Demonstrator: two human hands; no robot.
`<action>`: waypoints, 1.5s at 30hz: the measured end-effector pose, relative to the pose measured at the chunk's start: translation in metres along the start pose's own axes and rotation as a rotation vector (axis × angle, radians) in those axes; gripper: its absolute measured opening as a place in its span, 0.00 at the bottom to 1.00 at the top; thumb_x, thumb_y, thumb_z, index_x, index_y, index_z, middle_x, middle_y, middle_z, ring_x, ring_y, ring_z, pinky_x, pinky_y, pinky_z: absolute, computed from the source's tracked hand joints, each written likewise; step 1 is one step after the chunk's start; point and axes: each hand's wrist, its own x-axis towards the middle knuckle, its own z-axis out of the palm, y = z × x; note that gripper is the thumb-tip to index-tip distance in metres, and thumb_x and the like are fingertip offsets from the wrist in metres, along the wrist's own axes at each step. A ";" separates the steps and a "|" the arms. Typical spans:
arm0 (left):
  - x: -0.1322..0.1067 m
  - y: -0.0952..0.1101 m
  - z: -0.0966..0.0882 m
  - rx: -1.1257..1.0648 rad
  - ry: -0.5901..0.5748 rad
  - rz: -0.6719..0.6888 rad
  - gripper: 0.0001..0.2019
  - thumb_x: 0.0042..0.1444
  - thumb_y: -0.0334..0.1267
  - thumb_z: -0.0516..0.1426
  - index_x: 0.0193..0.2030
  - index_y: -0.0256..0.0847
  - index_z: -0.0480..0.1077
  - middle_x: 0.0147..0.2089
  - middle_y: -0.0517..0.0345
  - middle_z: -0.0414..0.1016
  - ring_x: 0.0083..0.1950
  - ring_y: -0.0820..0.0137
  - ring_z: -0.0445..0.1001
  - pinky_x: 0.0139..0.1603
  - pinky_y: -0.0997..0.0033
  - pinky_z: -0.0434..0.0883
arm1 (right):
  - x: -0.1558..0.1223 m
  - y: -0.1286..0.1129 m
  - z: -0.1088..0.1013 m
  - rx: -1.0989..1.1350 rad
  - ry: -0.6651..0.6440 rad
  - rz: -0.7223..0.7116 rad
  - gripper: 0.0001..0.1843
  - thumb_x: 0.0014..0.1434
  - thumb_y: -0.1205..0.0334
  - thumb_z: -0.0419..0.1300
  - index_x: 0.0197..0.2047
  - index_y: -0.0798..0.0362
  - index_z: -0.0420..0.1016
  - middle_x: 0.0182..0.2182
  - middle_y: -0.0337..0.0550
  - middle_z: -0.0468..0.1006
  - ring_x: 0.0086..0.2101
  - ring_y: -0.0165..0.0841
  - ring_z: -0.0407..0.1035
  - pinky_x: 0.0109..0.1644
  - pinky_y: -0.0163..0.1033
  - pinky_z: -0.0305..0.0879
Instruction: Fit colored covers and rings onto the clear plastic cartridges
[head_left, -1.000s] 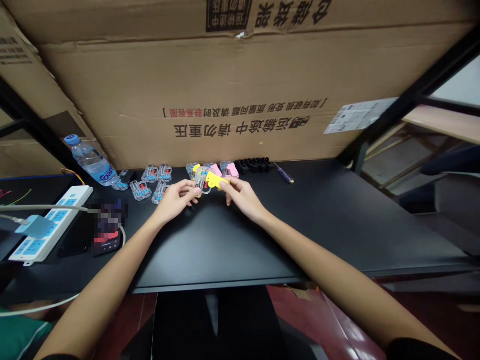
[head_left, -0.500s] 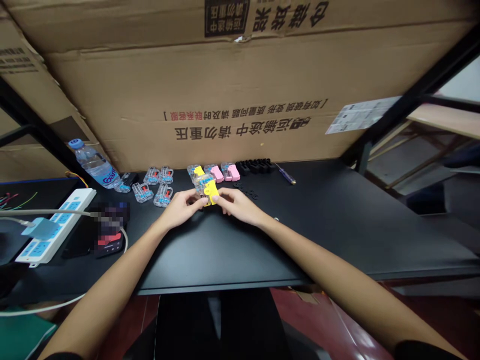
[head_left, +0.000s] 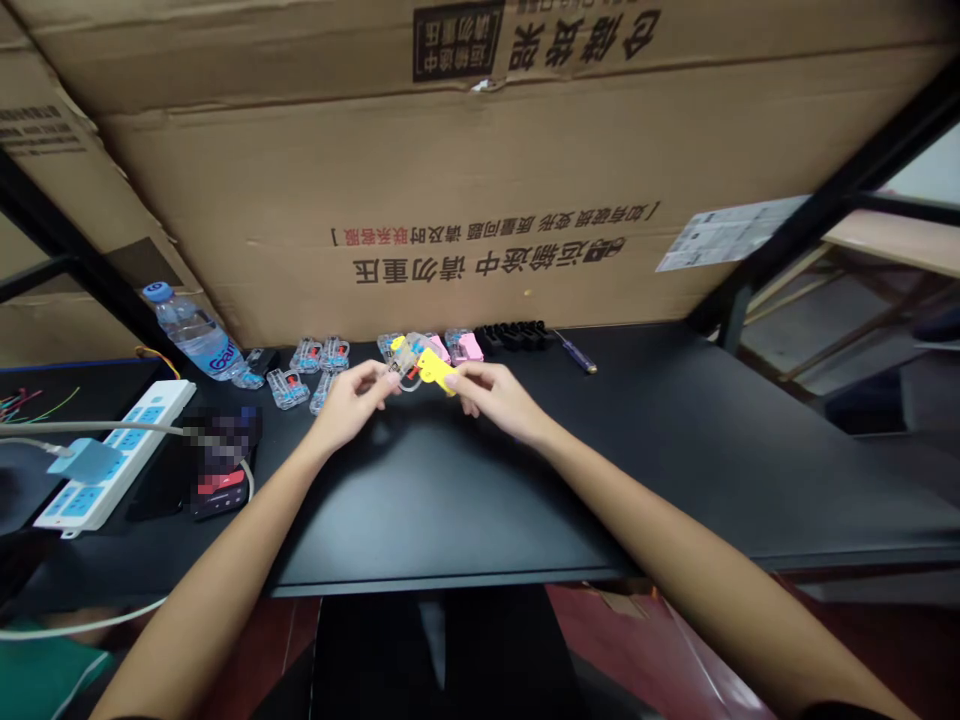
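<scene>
Left hand (head_left: 352, 402) pinches the clear case (head_left: 406, 357), right hand (head_left: 501, 400) pinches the yellow cover (head_left: 436, 371), pink cover (head_left: 469, 348) just beyond their grip!

Black tabletop (head_left: 450, 500), screwdriver (head_left: 577, 355), black parts (head_left: 517, 336), pink-and-clear pieces (head_left: 469, 347), clear pieces (head_left: 288, 388) and bottle (head_left: 201, 340) near back edge, power strip (head_left: 131, 446) toward left edge

Cardboard (head_left: 420, 165) behind table (head_left: 465, 510). On table, left to right: power strip (head_left: 112, 462), bottle (head_left: 201, 338), 4 casings (head_left: 288, 389), row of parts (head_left: 516, 336), screwdriver (head_left: 577, 355). Casing (head_left: 406, 358) in left hand (head_left: 351, 402), cover (head_left: 435, 369) in right hand (head_left: 504, 402).
</scene>
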 end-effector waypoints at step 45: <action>-0.002 -0.003 -0.035 0.894 0.122 0.175 0.13 0.72 0.45 0.57 0.37 0.44 0.77 0.44 0.49 0.84 0.51 0.53 0.76 0.55 0.56 0.65 | -0.001 0.015 0.009 0.087 -0.145 0.108 0.20 0.69 0.46 0.61 0.44 0.54 0.83 0.31 0.44 0.81 0.26 0.31 0.70 0.31 0.38 0.67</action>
